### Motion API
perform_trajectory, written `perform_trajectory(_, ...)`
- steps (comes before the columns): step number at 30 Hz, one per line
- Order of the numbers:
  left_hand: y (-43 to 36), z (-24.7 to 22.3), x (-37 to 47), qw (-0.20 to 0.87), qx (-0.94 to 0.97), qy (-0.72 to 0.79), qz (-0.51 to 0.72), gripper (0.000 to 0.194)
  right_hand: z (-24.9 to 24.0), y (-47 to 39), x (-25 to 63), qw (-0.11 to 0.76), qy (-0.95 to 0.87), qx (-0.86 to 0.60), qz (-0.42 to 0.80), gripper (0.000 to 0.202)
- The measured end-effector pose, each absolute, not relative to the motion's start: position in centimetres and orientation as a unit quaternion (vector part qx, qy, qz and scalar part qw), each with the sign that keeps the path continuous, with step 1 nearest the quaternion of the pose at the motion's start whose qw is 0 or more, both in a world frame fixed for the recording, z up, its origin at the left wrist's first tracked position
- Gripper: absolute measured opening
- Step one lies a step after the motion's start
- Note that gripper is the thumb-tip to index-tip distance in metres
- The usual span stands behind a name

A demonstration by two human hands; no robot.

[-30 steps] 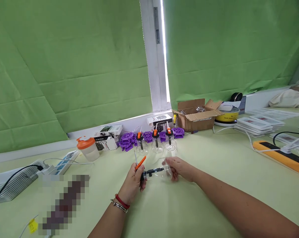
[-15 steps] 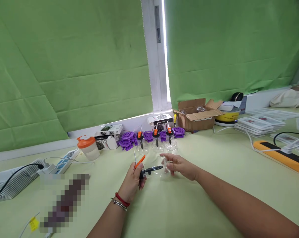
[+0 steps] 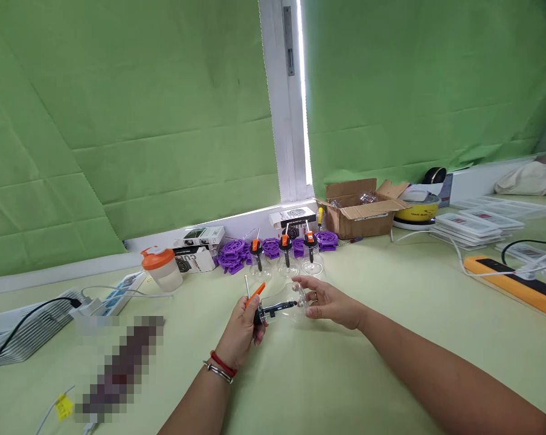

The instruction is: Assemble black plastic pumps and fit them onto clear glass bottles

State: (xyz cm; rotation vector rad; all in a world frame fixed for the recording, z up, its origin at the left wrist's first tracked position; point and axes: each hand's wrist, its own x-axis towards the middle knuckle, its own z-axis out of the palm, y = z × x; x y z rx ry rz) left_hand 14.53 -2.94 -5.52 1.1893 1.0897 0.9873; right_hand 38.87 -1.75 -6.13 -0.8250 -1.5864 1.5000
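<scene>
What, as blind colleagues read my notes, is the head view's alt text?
The left hand grips a sideways clear jar by its black top, the right hand at the other end. Behind, three similar jars stand near purple parts on a green table.

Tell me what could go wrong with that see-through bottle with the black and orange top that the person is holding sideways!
The see-through bottle with the black and orange top looks smooth, so it might slip if the bare left hand loosens around its black-topped end; the bare right hand has its fingers about the other end. If it swung forward, it could perhaps knock the three upright, see-through bottles with orange-and-black tops standing just beyond.
</scene>
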Motion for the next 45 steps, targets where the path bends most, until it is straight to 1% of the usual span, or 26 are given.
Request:
perform_trajectory(4,-3.3,-5.3,14.8,0.563,0.538,0.466,0.421,0.040,-6.7,-1.4,38.0,0.363,-0.599,-0.373,0.608,0.057)
perform_trajectory(5,-3.3,-5.3,14.8,0.559,0.546,0.464,0.419,0.040,-6.9,-1.2,37.8,0.343,-0.595,-0.394,0.611,0.059)
perform_trajectory(8,-3.2,-5.4,14.8,0.564,0.550,0.462,0.408,0.042,-7.4,-0.8,37.6,0.291,-0.600,-0.444,0.599,0.075)
perform_trajectory(10,-3.0,-5.5,14.6,0.574,0.534,0.469,0.406,0.042,-7.3,-0.8,37.9,0.303,-0.608,-0.453,0.577,0.074)
perform_trajectory(12,-2.9,-5.6,14.4,0.579,0.516,0.479,0.410,0.041,-7.0,-0.9,38.4,0.346,-0.616,-0.429,0.562,0.060)
perform_trajectory(13,-2.8,-5.6,14.4,0.580,0.510,0.481,0.414,0.040,-6.9,-1.0,38.6,0.367,-0.623,-0.407,0.558,0.060)
perform_trajectory(15,-2.8,-5.5,14.3,0.581,0.506,0.480,0.419,0.039,-6.6,-1.3,39.0,0.392,-0.638,-0.357,0.558,0.082)
perform_trajectory(16,-2.8,-5.5,14.3,0.580,0.508,0.478,0.420,0.039,-6.6,-1.4,39.0,0.396,-0.642,-0.340,0.562,0.087)
perform_trajectory(17,-2.9,-5.5,14.3,0.579,0.512,0.476,0.421,0.038,-6.6,-1.4,39.0,0.396,-0.641,-0.330,0.569,0.087)
perform_trajectory(21,-3.0,-5.4,14.5,0.570,0.526,0.471,0.420,0.039,-6.5,-1.5,38.6,0.387,-0.610,-0.337,0.604,0.075)
perform_trajectory(30,-2.5,-6.1,14.4,0.573,0.524,0.478,0.411,0.048,-7.1,-1.2,37.7,0.388,-0.577,-0.365,0.619,0.055)
perform_trajectory(34,-2.5,-6.2,14.6,0.573,0.513,0.487,0.414,0.047,-7.7,-1.1,37.3,0.393,-0.562,-0.375,0.624,0.045)
perform_trajectory(41,-2.5,-6.2,14.6,0.576,0.516,0.488,0.406,0.046,-7.9,-1.1,37.0,0.389,-0.551,-0.387,0.630,0.035)
perform_trajectory(45,-2.6,-6.0,14.7,0.572,0.517,0.493,0.402,0.045,-7.9,-1.0,36.9,0.387,-0.554,-0.391,0.625,0.033)
